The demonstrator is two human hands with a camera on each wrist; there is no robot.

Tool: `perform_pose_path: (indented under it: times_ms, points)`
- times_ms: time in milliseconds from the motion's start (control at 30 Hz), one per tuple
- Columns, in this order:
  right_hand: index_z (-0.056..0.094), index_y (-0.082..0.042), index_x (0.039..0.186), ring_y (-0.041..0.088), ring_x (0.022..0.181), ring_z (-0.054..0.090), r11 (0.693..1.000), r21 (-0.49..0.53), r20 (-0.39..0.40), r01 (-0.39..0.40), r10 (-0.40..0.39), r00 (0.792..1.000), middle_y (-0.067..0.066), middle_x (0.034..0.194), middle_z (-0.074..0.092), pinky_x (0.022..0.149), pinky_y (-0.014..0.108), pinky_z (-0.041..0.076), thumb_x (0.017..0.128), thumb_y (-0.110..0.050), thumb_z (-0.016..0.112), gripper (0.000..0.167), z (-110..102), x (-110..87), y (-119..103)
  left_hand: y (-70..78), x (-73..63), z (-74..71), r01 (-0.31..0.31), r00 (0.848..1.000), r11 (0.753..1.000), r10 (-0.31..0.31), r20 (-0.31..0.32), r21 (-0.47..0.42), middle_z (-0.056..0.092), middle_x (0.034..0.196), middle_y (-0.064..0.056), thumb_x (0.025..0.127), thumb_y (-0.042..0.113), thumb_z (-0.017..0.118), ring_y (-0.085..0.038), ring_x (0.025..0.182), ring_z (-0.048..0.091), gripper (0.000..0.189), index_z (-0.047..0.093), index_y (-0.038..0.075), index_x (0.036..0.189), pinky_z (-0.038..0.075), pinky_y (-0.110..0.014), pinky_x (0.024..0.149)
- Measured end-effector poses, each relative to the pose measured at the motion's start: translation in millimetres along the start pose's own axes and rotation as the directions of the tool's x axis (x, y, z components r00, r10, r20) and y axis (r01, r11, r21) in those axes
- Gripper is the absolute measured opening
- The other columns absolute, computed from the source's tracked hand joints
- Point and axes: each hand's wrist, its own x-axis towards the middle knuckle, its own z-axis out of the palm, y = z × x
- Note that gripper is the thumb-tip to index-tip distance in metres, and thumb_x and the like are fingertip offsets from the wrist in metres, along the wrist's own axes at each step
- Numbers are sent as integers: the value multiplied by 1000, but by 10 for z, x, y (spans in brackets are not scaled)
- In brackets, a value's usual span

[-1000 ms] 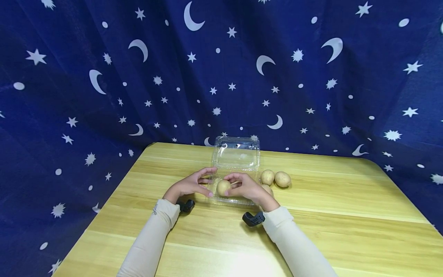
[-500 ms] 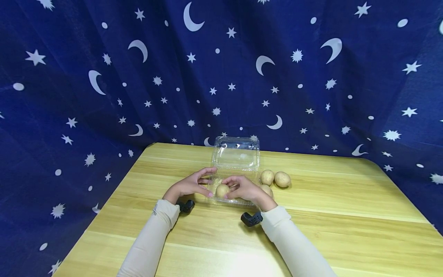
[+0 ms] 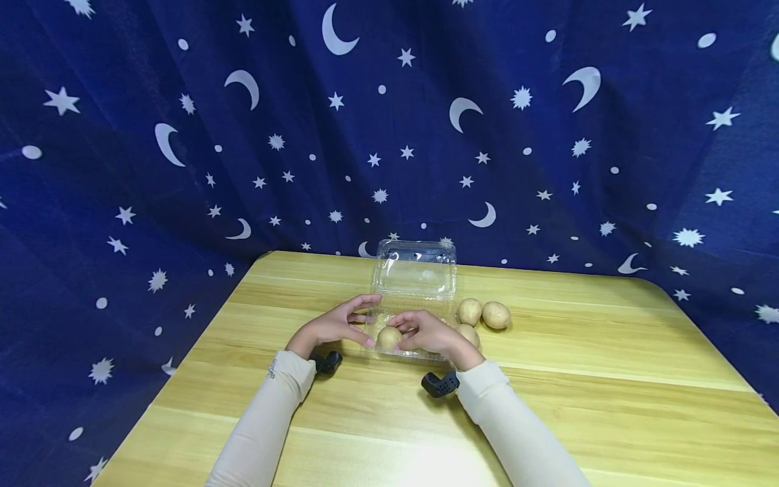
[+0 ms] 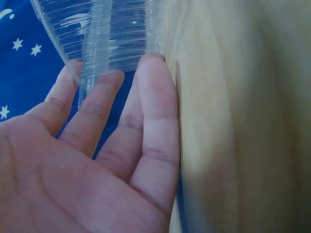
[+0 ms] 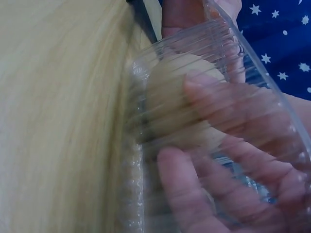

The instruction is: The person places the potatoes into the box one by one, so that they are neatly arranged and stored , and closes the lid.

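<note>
A clear plastic clamshell box (image 3: 420, 302) stands on the table with its lid raised at the back. Inside its front left part lies a round yellowish potato (image 3: 388, 338), which my right hand (image 3: 429, 334) grips between thumb and fingers. Through the ribbed wall in the right wrist view, the fingers lie against the potato (image 5: 170, 102), slightly blurred. My left hand (image 3: 337, 323) rests beside the box's left side, its fingers spread. In the left wrist view, the fingertips touch the clear wall (image 4: 112, 43).
Two potatoes, one (image 3: 469, 312) beside the other (image 3: 496, 315), lie right of the box. Another potato (image 3: 468, 335) sits nearer, partly behind the right hand. The wooden table (image 3: 608, 365) ends at a dark blue curtain (image 3: 426, 101) with moons and stars.
My right hand has moved slightly left and down with the potato, setting it lower in the box's front left part. The left hand has stayed still.
</note>
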Motion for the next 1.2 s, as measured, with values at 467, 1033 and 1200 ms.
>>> perform_pose_path:
  times_ms: [467,1033,1200]
  points:
    - [69,9,133,35,123,66,999,-40,-7,9,-9,1000,16,116,75,106,49,55,88,3,77,46,25,30,3,-7,10,-6,1,1000,1000,-1,2,-14,25,175,-23,92,9,85,-51,154,36,100,23,3,171,39,-61,122]
    - [67,13,132,29,111,70,1000,3,-48,7,-7,999,21,121,74,102,43,58,92,-1,82,45,13,2,-23,6,-1,7,-5,1000,1000,5,9,-10,22,176,-21,92,11,85,-50,155,35,102,21,2,171,38,-61,122]
    - [68,12,131,27,107,69,999,-39,-74,36,-39,997,20,121,74,99,41,58,95,-5,80,42,7,-19,-51,31,-14,26,4,1000,1000,-4,5,-18,22,176,-22,92,9,84,-50,155,34,101,21,2,171,37,-61,123]
